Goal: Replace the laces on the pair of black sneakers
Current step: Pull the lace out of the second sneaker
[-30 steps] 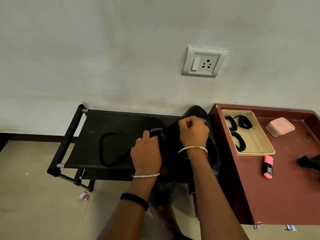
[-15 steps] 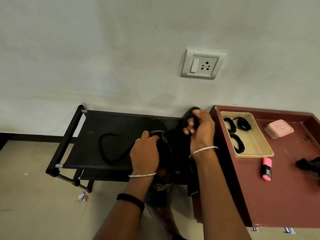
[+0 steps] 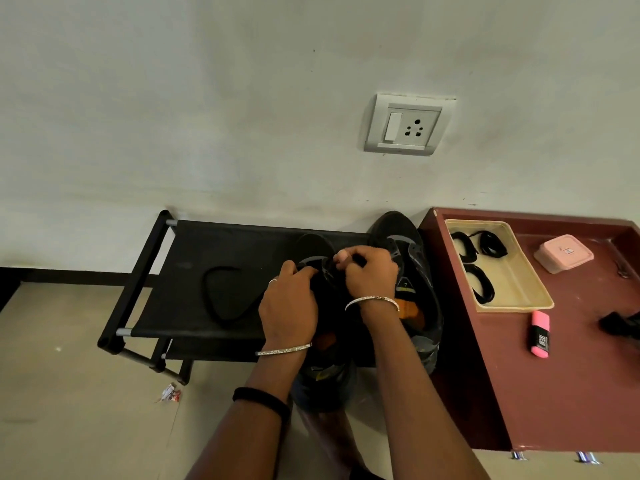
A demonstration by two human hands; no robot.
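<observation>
Right grip back at left sneaker

A black fabric shoe rack is carrying two black sneakers and a loose black lace; a maroon wooden table is holding a cream plastic tray.

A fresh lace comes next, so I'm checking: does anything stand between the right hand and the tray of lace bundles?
Yes. The second sneaker stands between the right hand, pinching at the first sneaker, and the tray on the red table; the hand would probably pass over it. Nothing covers the lace bundles.
</observation>
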